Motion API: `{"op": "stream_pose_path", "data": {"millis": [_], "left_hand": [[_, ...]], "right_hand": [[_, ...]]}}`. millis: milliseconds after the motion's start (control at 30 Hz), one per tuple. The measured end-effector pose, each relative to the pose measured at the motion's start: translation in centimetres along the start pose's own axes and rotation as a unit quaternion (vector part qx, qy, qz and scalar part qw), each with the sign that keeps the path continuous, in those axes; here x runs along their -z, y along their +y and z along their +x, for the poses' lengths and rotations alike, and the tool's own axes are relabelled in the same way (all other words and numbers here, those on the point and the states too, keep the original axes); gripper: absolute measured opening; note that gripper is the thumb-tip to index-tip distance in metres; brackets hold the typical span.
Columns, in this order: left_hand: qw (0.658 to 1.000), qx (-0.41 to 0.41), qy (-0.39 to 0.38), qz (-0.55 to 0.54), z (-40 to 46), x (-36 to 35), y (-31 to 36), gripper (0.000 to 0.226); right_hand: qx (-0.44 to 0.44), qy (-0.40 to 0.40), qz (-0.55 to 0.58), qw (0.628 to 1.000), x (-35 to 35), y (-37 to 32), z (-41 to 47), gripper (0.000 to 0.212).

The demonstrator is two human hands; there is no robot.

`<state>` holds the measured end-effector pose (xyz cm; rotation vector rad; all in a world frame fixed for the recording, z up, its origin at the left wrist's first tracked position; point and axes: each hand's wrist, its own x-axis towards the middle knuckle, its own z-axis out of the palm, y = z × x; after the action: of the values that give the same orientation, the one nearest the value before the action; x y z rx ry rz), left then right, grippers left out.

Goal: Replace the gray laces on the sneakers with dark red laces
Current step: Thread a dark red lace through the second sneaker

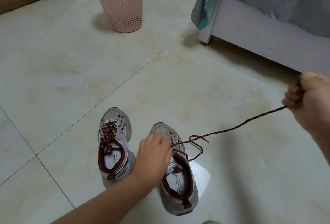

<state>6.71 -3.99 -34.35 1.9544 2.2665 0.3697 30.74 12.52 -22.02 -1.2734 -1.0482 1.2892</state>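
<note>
Two grey sneakers with dark red collars stand on the tiled floor, toes pointing away. The left sneaker [114, 145] is laced and tied with a dark red lace. My left hand [153, 152] rests on the tongue of the right sneaker [178, 184], covering its eyelets. A dark red lace [237, 126] runs taut from under that hand up to my right hand [309, 102], which is closed around it at the right edge. The lace's other end loops loosely beside the right sneaker. No gray lace is in view.
A pink perforated plastic basket [121, 4] stands on the floor at the back. A white bed frame [259, 34] with grey bedding hanging over it fills the upper right. Pale floor tiles lie all around the shoes.
</note>
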Motion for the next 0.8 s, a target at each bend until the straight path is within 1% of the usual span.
{"op": "stream_pose_path", "data": {"millis": [33, 67, 100, 133, 167, 200, 267, 300, 333, 367, 400, 433, 533, 600, 667, 800], "left_hand": [[0.999, -0.049, 0.002, -0.008, 0.4, 0.0, 0.3, 0.011], [0.996, -0.073, -0.040, -0.021, 0.9, 0.0, 0.6, 0.011], [0.994, -0.073, -0.080, -0.024, 1.3, 0.1, 1.0, 0.019], [0.991, -0.072, -0.110, -0.026, 1.6, 0.0, 1.0, 0.027], [0.989, -0.067, -0.133, -0.006, 2.1, -0.2, 0.8, 0.030], [0.986, -0.070, -0.150, 0.020, 2.8, -0.3, 0.7, 0.030], [0.980, -0.089, -0.175, 0.018, 3.6, -0.3, 0.5, 0.025], [0.977, -0.121, -0.172, 0.025, 3.7, -0.2, 0.4, 0.018], [0.977, -0.152, -0.144, 0.043, 3.9, -0.3, 0.4, 0.009], [0.975, -0.163, -0.146, 0.037, 3.9, -0.2, 0.5, 0.005], [0.976, -0.169, -0.132, 0.048, 3.9, -0.3, 0.4, 0.006], [0.975, -0.162, -0.148, 0.040, 3.8, -0.3, 0.5, 0.005], [0.981, -0.112, -0.158, -0.009, 3.4, -1.0, -0.3, 0.019], [0.983, -0.101, -0.154, 0.002, 3.6, -0.7, -0.6, 0.024], [0.981, -0.087, -0.170, 0.008, 3.8, -0.7, -0.6, 0.026], [0.977, -0.093, -0.182, 0.060, 4.2, -1.0, 0.0, 0.019]], "right_hand": [[-0.016, -0.003, -0.005, 1.000, -0.4, 0.3, 0.2, 0.031], [-0.035, 0.008, -0.028, 0.999, -1.0, 0.7, -0.5, 0.031], [-0.035, -0.003, -0.039, 0.999, -1.3, 1.0, -1.0, 0.031], [-0.058, 0.008, -0.039, 0.998, -1.7, 1.7, -1.0, 0.030], [-0.062, -0.006, -0.036, 0.997, -2.2, 2.0, -1.2, 0.029], [-0.067, -0.023, -0.050, 0.996, -2.3, 2.4, -1.3, 0.028], [-0.069, -0.034, -0.061, 0.995, -3.1, 3.1, -1.6, 0.026], [-0.078, -0.033, -0.067, 0.994, -3.4, 3.6, -1.6, 0.026], [-0.084, -0.036, -0.074, 0.993, -3.6, 3.8, -1.6, 0.026], [-0.089, -0.032, -0.079, 0.992, -3.9, 4.1, -1.7, 0.026], [-0.093, -0.036, -0.088, 0.991, -4.0, 4.4, -1.7, 0.026], [-0.097, -0.038, -0.097, 0.990, -4.0, 4.7, -1.8, 0.025], [-0.111, -0.037, -0.111, 0.987, -4.1, 5.3, -1.8, 0.024], [-0.113, -0.035, -0.122, 0.985, -4.1, 5.6, -1.8, 0.024], [-0.117, -0.029, -0.127, 0.984, -4.1, 5.9, -1.6, 0.024], [-0.126, -0.022, -0.130, 0.983, -4.1, 6.6, -1.4, 0.024]]}}
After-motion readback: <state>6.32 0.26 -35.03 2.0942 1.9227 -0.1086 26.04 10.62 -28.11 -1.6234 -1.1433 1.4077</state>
